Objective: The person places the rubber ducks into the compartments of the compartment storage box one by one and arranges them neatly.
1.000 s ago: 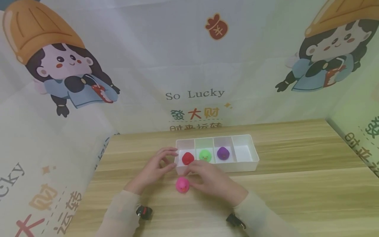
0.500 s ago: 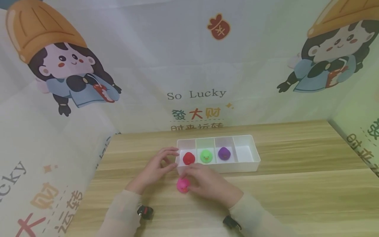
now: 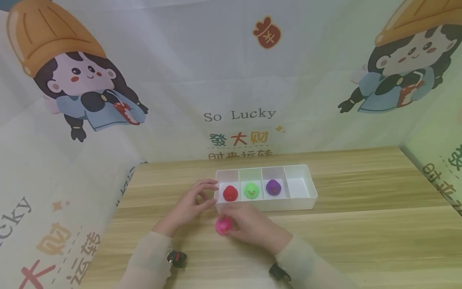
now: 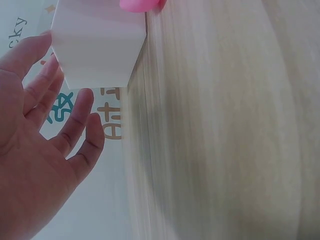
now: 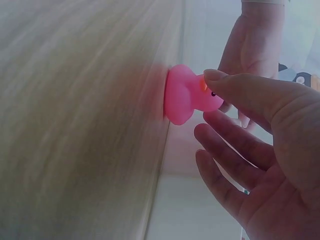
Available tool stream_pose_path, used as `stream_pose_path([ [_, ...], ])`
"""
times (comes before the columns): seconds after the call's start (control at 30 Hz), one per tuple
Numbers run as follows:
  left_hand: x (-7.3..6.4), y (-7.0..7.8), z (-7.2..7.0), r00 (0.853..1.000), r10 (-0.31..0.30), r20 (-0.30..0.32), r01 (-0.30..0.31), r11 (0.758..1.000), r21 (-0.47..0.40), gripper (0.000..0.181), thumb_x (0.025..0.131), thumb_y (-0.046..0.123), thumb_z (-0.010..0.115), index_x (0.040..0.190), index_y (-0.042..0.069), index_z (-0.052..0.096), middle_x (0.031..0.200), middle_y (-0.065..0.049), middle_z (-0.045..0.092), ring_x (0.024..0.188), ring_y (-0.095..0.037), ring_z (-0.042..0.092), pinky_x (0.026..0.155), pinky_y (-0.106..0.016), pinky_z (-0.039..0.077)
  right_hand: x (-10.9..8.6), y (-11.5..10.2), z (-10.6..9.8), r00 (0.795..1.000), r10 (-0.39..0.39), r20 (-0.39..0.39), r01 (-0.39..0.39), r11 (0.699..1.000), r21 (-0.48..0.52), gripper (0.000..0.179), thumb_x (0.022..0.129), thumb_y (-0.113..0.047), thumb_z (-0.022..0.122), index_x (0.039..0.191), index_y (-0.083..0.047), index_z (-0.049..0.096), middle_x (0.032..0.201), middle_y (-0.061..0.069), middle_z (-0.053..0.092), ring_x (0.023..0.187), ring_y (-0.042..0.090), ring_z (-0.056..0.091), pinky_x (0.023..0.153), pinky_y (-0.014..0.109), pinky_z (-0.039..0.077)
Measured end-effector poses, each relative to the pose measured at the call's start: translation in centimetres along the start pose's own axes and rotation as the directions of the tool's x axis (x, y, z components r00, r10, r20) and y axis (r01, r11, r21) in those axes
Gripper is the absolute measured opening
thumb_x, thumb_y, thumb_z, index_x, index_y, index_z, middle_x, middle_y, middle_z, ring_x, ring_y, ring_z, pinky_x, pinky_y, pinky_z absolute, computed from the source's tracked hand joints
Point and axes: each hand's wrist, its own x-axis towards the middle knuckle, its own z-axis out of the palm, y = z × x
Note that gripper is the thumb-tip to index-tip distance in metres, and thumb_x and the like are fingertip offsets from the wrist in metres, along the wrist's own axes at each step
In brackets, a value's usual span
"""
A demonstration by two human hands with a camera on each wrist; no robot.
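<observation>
A pink rubber duck (image 3: 221,228) stands on the wooden table in front of the tray. My right hand (image 3: 254,225) has thumb and fingers about its head; in the right wrist view the thumb lies against the face of the duck (image 5: 181,95), beside the orange beak. My left hand (image 3: 189,204) spreads its loosely bent fingers at the left end of the white divided tray (image 3: 278,204), fingertips right at its wall. Inside the tray, in separate compartments, sit a red duck (image 3: 230,193), a light green duck (image 3: 251,190) and a purple duck (image 3: 273,187).
The rightmost compartment (image 3: 297,188) shows its bare white floor. Behind the wooden table (image 3: 361,241) hangs a printed white cloth (image 3: 173,100), which also lines both sides. Dark straps (image 3: 177,259) are on both wrists.
My right hand has come down and left onto the pink duck, its fingers closing in around the head. The left hand stays at the tray's end.
</observation>
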Motion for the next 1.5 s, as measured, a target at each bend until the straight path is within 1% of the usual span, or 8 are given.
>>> stream_pose_path([
  [0.1, 0.0, 0.0, 0.0, 1.0, 0.007, -0.001, -0.007, 1.0, 0.0, 0.04, 0.096, 0.013, 0.073, 0.135, 0.01, 0.063, 0.154, 0.0, 0.05, 0.104, -0.023, 0.059, 0.081, -0.031, 0.055, 0.0, 0.0, 0.1, 1.0, -0.005, -0.003, 0.005, 1.0, 0.001, 0.03, 0.087, -0.017, 0.082, 0.115, -0.014, 0.073, 0.111, -0.004, 0.074, 0.106, 0.014, 0.068, 0.1, 0.029, 0.054],
  [0.3, 0.1, -0.1, 0.1, 1.0, 0.03, -0.001, -0.03, 1.0, -0.009, 0.038, 0.096, 0.014, 0.073, 0.133, 0.009, 0.063, 0.153, -0.004, 0.051, 0.103, -0.024, 0.06, 0.08, -0.033, 0.055, 0.1, 0.0, 0.0, 0.999, 0.024, 0.023, -0.024, 1.0, 0.004, 0.031, 0.088, -0.018, 0.082, 0.118, -0.015, 0.072, 0.112, -0.005, 0.073, 0.107, 0.012, 0.067, 0.101, 0.027, 0.053],
  [0.4, 0.1, 0.0, 0.0, 1.0, 0.017, 0.001, -0.017, 1.0, -0.009, 0.038, 0.096, 0.014, 0.073, 0.133, 0.009, 0.063, 0.154, -0.003, 0.051, 0.104, -0.025, 0.06, 0.082, -0.034, 0.055, 0.2, 0.0, 0.2, 0.999, 0.032, 0.028, -0.032, 0.999, 0.009, 0.031, 0.088, -0.019, 0.082, 0.118, -0.016, 0.072, 0.112, -0.005, 0.073, 0.108, 0.011, 0.067, 0.102, 0.026, 0.052],
  [0.83, 0.1, 0.0, 0.0, 1.0, 0.002, 0.007, -0.002, 1.0, -0.01, 0.039, 0.097, 0.015, 0.073, 0.134, 0.011, 0.063, 0.154, 0.001, 0.05, 0.105, -0.024, 0.059, 0.081, -0.029, 0.057, 0.3, 0.0, 0.4, 1.0, 0.009, 0.0, -0.009, 1.0, 0.001, 0.024, 0.089, -0.019, 0.082, 0.11, -0.017, 0.072, 0.104, -0.007, 0.073, 0.101, 0.009, 0.067, 0.097, 0.023, 0.053],
  [1.03, 0.1, -0.2, 0.1, 1.0, 0.021, 0.004, -0.02, 1.0, -0.007, 0.039, 0.097, 0.014, 0.073, 0.134, 0.009, 0.063, 0.153, -0.001, 0.05, 0.104, -0.023, 0.059, 0.082, -0.031, 0.056, 0.1, 0.2, 0.5, 1.0, 0.021, -0.013, -0.021, 1.0, -0.008, 0.028, 0.09, -0.023, 0.081, 0.114, -0.016, 0.071, 0.105, -0.007, 0.073, 0.103, 0.01, 0.068, 0.099, 0.025, 0.053],
  [1.2, 0.3, -0.4, 0.2, 1.0, 0.025, 0.003, -0.025, 1.0, 0.001, 0.038, 0.097, 0.013, 0.072, 0.133, 0.008, 0.063, 0.153, -0.002, 0.05, 0.105, -0.025, 0.059, 0.084, -0.032, 0.055, -0.3, 0.5, 0.5, 0.999, 0.042, -0.017, -0.043, 0.999, -0.021, 0.027, 0.09, -0.028, 0.082, 0.112, -0.018, 0.071, 0.104, -0.008, 0.072, 0.1, 0.008, 0.066, 0.097, 0.025, 0.054],
  [1.37, 0.4, -0.5, 0.2, 0.999, 0.035, -0.001, -0.035, 0.999, -0.001, 0.037, 0.097, 0.013, 0.073, 0.133, 0.008, 0.064, 0.153, -0.003, 0.051, 0.105, -0.025, 0.06, 0.085, -0.032, 0.056, -0.7, 0.6, 0.0, 0.998, 0.062, -0.029, -0.061, 0.998, 0.024, 0.032, 0.09, -0.028, 0.081, 0.118, -0.017, 0.071, 0.108, -0.007, 0.073, 0.103, 0.009, 0.067, 0.099, 0.028, 0.054],
  [1.5, 0.4, -0.5, 0.2, 0.998, 0.06, -0.008, -0.06, 0.998, 0.0, 0.037, 0.096, 0.013, 0.073, 0.131, 0.006, 0.064, 0.152, -0.006, 0.052, 0.105, -0.025, 0.06, 0.089, -0.035, 0.055, -1.1, 0.6, -0.4, 0.997, 0.067, -0.044, -0.066, 0.997, 0.039, 0.029, 0.091, -0.028, 0.08, 0.116, -0.018, 0.071, 0.107, -0.008, 0.073, 0.1, 0.008, 0.067, 0.095, 0.027, 0.055],
])
